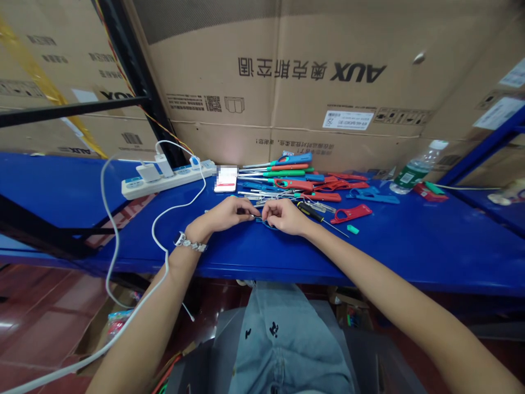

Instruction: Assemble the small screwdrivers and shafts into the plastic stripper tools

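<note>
Where the table (pixel 389 251) ends at the back, a big brown carton (pixel 287 117) with dark lettering stands as a wall behind it. The table is blue, and both hands work near its front edge, over the lap of the seated person. A white cable (pixel 117 241) loops down at the left, beyond the table's front edge.

The power strip (pixel 176 179) lies slanted at the back left, with white plugs (pixel 164 165) in it. To its right is a heap of lighters (pixel 293 183) with long metal stems, blue, red and green, most with the stems toward the left. The bottle (pixel 412 172), with a green label and white cap, leans a little at the back right.

The left hand (pixel 229 213) and right hand (pixel 287 216) face each other, just in front of the heap. Just right of the right hand lies a black and yellow screwdriver (pixel 311 212), its shaft pointing right and toward the person. A red shell (pixel 353 213) lies beyond it, a green piece (pixel 353 229) near the shaft's tip.

Smallest is the blue part (pixel 259 219) between the hands. The right grip is closed on it; the left grip is at its left end, but whether those fingertips clamp it I cannot tell.
</note>
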The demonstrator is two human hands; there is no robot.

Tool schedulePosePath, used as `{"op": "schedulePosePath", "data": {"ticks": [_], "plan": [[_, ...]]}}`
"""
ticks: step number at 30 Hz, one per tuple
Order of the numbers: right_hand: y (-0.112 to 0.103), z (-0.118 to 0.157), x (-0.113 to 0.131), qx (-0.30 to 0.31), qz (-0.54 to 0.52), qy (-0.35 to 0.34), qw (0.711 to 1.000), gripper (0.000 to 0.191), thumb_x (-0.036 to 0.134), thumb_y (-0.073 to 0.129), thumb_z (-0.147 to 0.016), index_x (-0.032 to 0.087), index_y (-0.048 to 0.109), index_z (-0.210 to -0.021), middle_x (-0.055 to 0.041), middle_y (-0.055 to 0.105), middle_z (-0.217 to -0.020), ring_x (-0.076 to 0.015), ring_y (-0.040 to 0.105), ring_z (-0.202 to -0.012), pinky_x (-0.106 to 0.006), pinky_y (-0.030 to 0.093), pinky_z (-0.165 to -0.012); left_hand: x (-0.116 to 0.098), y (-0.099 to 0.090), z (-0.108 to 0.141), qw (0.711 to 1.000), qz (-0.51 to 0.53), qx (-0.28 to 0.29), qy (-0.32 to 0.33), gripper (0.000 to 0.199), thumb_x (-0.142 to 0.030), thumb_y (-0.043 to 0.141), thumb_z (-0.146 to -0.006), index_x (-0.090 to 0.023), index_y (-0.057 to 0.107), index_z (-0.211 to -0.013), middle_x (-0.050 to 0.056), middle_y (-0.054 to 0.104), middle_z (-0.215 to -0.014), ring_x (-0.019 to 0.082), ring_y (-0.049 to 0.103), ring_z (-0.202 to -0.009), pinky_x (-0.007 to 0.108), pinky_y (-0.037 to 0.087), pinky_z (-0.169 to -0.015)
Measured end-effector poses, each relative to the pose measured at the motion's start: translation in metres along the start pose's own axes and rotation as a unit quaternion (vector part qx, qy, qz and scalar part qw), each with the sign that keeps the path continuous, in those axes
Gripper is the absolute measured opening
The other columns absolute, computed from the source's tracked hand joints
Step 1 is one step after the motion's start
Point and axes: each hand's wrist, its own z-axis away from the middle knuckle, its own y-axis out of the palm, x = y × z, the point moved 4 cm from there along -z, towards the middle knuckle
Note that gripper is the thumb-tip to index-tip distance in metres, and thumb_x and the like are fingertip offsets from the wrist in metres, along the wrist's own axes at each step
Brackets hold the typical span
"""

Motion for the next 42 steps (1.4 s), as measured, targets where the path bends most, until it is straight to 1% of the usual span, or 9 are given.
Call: {"op": "schedulePosePath", "data": {"ticks": [3,8,12,18,24,29,33,37,42], "plan": [[0.000,0.000,0.000,0.000,-0.004,0.004,1.000,0.020,0.004,0.050,-0.065,0.017,0.063,-0.071,0.0062,0.055,-0.054,-0.0091,0.048,-0.048,-0.021,0.034,-0.051,-0.002,0.002,-0.001,1.000,-0.006,0.014,0.001,0.019,-0.016,0.065,-0.088,-0.018,0.079,-0.101,0.004,0.073,-0.089,0.015,0.063,-0.078,0.028,0.050,-0.074],[0.000,-0.001,0.000,0.005,-0.023,0.017,1.000,0.019,0.004,0.050,-0.065,0.018,0.062,-0.071,0.0058,0.057,-0.054,-0.0099,0.050,-0.049,-0.022,0.036,-0.051,-0.002,0.005,0.000,1.000,-0.012,0.025,0.001,0.017,-0.018,0.065,-0.090,-0.016,0.076,-0.103,0.005,0.072,-0.091,0.015,0.062,-0.077,0.028,0.049,-0.074],[-0.001,-0.002,0.001,-0.006,-0.023,0.022,0.999,0.020,0.004,0.049,-0.065,0.018,0.062,-0.071,0.0055,0.057,-0.053,-0.0099,0.050,-0.049,-0.021,0.035,-0.050,-0.004,0.006,0.000,1.000,-0.022,0.014,0.009,0.014,-0.021,0.066,-0.090,-0.016,0.074,-0.101,0.005,0.069,-0.093,0.015,0.061,-0.080,0.028,0.050,-0.074],[-0.001,-0.001,0.001,-0.010,-0.021,0.025,0.999,0.021,0.003,0.048,-0.065,0.017,0.062,-0.071,0.0055,0.058,-0.054,-0.0091,0.049,-0.049,-0.021,0.035,-0.050,-0.005,0.012,0.005,0.999,-0.032,0.006,0.011,0.013,-0.025,0.067,-0.091,-0.016,0.072,-0.099,0.004,0.066,-0.089,0.014,0.061,-0.076,0.027,0.049,-0.071],[-0.001,0.000,0.002,-0.011,-0.013,0.026,1.000,0.022,0.003,0.048,-0.064,0.018,0.062,-0.071,0.0054,0.058,-0.054,-0.0096,0.049,-0.049,-0.022,0.035,-0.051,-0.009,0.014,0.010,0.996,-0.077,-0.024,0.044,0.013,-0.025,0.067,-0.093,-0.018,0.074,-0.101,0.005,0.066,-0.097,0.016,0.064,-0.083,0.032,0.051,-0.080],[-0.001,0.000,0.003,-0.009,-0.019,0.023,1.000,0.021,0.003,0.049,-0.064,0.018,0.062,-0.071,0.0053,0.059,-0.055,-0.0097,0.051,-0.050,-0.022,0.037,-0.052,-0.013,0.005,0.020,0.994,-0.093,-0.050,0.017,0.026,-0.030,0.075,-0.088,-0.019,0.071,-0.111,0.007,0.069,-0.107,0.021,0.066,-0.095,0.037,0.053,-0.089],[-0.001,0.000,0.003,-0.009,-0.019,0.024,0.999,0.020,0.003,0.050,-0.064,0.017,0.062,-0.070,0.0053,0.058,-0.055,-0.0098,0.051,-0.050,-0.022,0.038,-0.051,-0.012,0.001,0.026,0.993,-0.115,-0.039,-0.004,0.015,-0.031,0.067,-0.094,-0.019,0.075,-0.100,0.006,0.069,-0.100,0.021,0.066,-0.089,0.037,0.052,-0.085],[-0.001,0.000,0.002,-0.010,-0.019,0.028,0.999,0.020,0.003,0.050,-0.063,0.018,0.062,-0.070,0.0053,0.058,-0.055,-0.0102,0.051,-0.050,-0.021,0.037,-0.051,-0.009,0.004,0.023,0.994,-0.105,-0.030,0.007,0.014,-0.026,0.065,-0.096,-0.018,0.076,-0.100,0.006,0.068,-0.098,0.019,0.065,-0.085,0.034,0.052,-0.082],[0.000,-0.001,0.001,-0.010,-0.016,0.024,1.000,0.021,0.002,0.051,-0.064,0.018,0.062,-0.070,0.0057,0.056,-0.054,-0.0097,0.050,-0.049,-0.021,0.037,-0.050,-0.008,0.006,0.021,0.992,-0.117,-0.036,0.019,0.013,-0.027,0.067,-0.097,-0.019,0.077,-0.096,0.006,0.068,-0.096,0.018,0.065,-0.084,0.034,0.052,-0.080]]}}
